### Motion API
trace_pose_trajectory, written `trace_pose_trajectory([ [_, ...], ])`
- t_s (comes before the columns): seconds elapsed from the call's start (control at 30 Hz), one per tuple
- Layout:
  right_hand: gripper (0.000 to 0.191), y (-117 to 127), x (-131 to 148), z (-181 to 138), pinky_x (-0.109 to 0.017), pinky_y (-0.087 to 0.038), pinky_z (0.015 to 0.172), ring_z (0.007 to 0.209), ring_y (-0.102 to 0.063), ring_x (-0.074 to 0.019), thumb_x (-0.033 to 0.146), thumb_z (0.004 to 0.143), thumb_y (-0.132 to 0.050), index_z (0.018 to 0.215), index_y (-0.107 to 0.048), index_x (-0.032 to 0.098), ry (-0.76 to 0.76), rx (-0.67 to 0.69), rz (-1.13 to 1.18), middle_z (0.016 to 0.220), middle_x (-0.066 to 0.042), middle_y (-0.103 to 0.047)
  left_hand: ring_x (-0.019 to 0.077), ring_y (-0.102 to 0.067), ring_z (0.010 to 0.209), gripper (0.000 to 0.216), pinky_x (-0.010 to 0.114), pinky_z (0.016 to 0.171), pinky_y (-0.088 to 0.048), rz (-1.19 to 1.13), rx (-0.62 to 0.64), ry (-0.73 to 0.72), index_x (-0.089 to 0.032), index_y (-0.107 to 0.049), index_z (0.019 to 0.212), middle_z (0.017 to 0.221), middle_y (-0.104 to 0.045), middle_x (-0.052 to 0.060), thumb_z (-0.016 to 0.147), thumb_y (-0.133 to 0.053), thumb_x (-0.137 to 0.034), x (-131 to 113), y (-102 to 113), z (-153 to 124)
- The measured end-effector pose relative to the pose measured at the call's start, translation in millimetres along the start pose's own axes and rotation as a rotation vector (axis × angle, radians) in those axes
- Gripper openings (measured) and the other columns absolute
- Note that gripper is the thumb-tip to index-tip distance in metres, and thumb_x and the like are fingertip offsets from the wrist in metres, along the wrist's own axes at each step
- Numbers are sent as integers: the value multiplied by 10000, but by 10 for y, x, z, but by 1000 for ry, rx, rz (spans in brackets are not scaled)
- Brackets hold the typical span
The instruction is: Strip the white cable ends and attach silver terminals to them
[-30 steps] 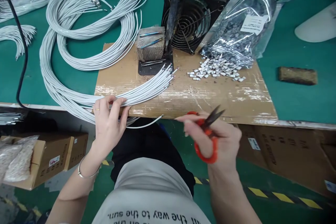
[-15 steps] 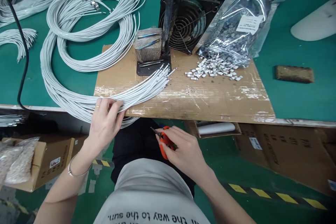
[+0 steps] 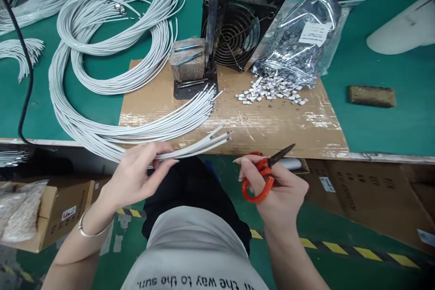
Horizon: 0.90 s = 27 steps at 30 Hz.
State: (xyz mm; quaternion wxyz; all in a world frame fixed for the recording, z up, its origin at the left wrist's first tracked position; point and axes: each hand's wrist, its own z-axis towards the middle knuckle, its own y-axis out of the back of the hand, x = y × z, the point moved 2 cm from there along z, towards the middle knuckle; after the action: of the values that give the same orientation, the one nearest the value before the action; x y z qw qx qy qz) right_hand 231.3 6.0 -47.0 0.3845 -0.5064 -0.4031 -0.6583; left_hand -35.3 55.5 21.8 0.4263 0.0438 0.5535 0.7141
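My left hand (image 3: 144, 172) is closed around a few white wires (image 3: 200, 146), whose free ends point right over the table's front edge. Behind them the rest of the white wire bundle (image 3: 163, 129) lies curved on the cardboard sheet (image 3: 272, 127), its ends fanned out. Orange-handled scissors (image 3: 261, 176) rest in my right hand (image 3: 280, 186), their dark blades pointing up and to the right, away from the wires. The right fingers curl about the handles, apart from the left hand.
A black fan (image 3: 238, 31) on a metal stand is behind the wires, beside a grey block (image 3: 188, 70) with metal rods. Small white pieces (image 3: 272, 89) spill from a clear bag (image 3: 302, 41). More coiled wires (image 3: 98, 47) lie left. A brown bar (image 3: 372, 96) is at right.
My left hand has separated a few wires from the bundle and drawn them toward me. My right hand moved right and turned over, swinging the scissors' blades from pointing left to up-right.
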Motion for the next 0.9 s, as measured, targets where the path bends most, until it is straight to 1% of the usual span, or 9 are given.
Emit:
trace_pose_trajectory([
  [0.1,129,-76,-10,-6,-226,-519,493,500,-629,-120,257,923,-825,800,-834,221,-126,15,161,613,15,-709,123,-683,631,130,240,615,-542,-35,-22,-83,-188,-651,1203,943,-819,37,1076,-665,-161,-119,-126,90],
  [0.17,123,-161,-4,-12,-231,-518,472,494,-628,-125,314,914,-842,842,-853,215,-196,49,248,647,-9,-743,137,-713,646,128,243,614,-544,-36,-80,-107,-195,-674,1172,902,-821,29,1058,-688,-138,-161,-192,127],
  [0.27,202,-318,27,-7,-260,-557,498,527,-647,-140,382,835,-909,953,-868,223,-269,92,405,728,-29,-790,117,-673,562,121,229,549,-512,-77,-150,-56,-202,-704,1102,816,-810,2,1020,-731,-117,-179,-226,133],
  [0.4,288,-501,89,50,-261,-507,472,509,-591,-137,434,793,-923,963,-856,212,-370,112,499,614,5,-701,95,-624,480,107,220,511,-510,-101,-174,-5,-205,-733,1050,743,-800,-16,1007,-731,-107,-194,-219,74],
  [0.47,255,-553,117,82,-248,-449,445,479,-547,-118,431,833,-886,932,-853,199,-397,146,509,585,13,-666,122,-722,563,135,219,557,-566,-113,-186,-4,-204,-741,1062,781,-824,3,1007,-715,-84,-202,-233,33],
  [0.53,212,-568,132,103,-243,-444,453,479,-556,-110,406,854,-870,872,-838,196,-384,156,527,602,8,-675,181,-837,793,182,244,690,-653,-147,-211,-12,-199,-743,1113,958,-868,63,1010,-693,-57,-208,-262,-8],
  [0.6,190,-562,126,108,-242,-452,460,489,-574,-112,384,865,-865,849,-825,199,-364,157,526,619,5,-686,241,-852,1043,238,317,855,-700,-202,-243,-21,-195,-736,1175,1205,-853,130,1012,-675,-33,-218,-291,-46],
  [0.67,191,-554,107,104,-243,-447,449,485,-568,-115,386,877,-853,850,-815,201,-356,161,498,617,6,-684,279,-818,1190,277,385,964,-699,-268,-252,-8,-186,-726,1204,1376,-789,174,1006,-662,-4,-232,-313,-77],
  [0.9,233,-566,122,119,-256,-519,481,518,-610,-135,382,879,-830,756,-734,209,-308,193,415,631,-5,-695,265,-806,1196,294,368,995,-689,-332,-152,57,-189,-676,1211,1290,-812,165,1006,-638,18,-324,-310,-125],
])
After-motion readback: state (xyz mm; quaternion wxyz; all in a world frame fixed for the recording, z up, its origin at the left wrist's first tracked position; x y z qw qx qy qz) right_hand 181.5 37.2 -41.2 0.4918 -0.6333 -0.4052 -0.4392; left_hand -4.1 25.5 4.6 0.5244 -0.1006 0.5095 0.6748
